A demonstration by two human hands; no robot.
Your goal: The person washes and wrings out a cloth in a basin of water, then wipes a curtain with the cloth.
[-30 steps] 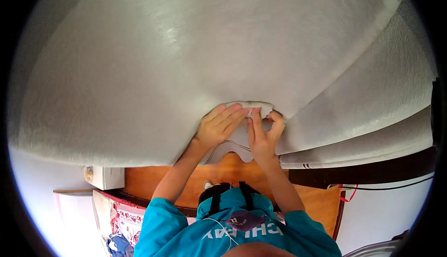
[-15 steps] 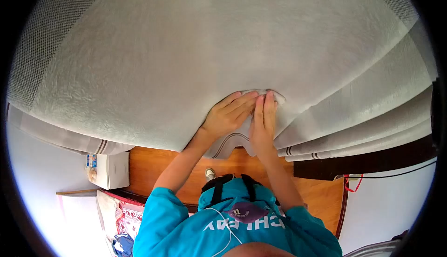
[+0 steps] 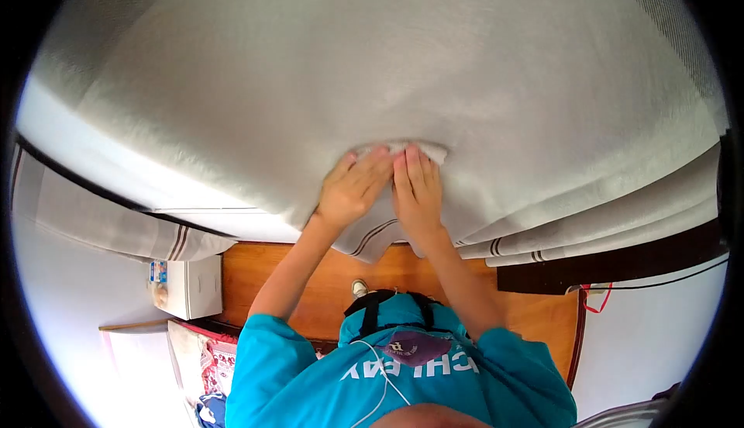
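A large light grey curtain (image 3: 372,63) spreads over the upper view, with dark stripes near its lower hem. My left hand (image 3: 353,188) presses on a bunched fold of the cloth, its fingertips on the fold. Close beside it, my right hand (image 3: 419,191) has its fingers together on the same fold, the fingertips of both hands nearly touching. A small rolled edge of cloth shows just beyond the fingertips. What lies under my palms is hidden.
Below is a wooden floor (image 3: 294,261) with a shoe (image 3: 359,288). A white cabinet (image 3: 194,287) stands at the left, near a patterned red and white cloth (image 3: 219,362). A dark board (image 3: 558,273) and a red ribbon (image 3: 597,298) are at the right.
My right hand's fingers have straightened and come together beside my left hand. Both hands moved slightly up and left in view. The curtain's left side has shifted, uncovering a bright strip.
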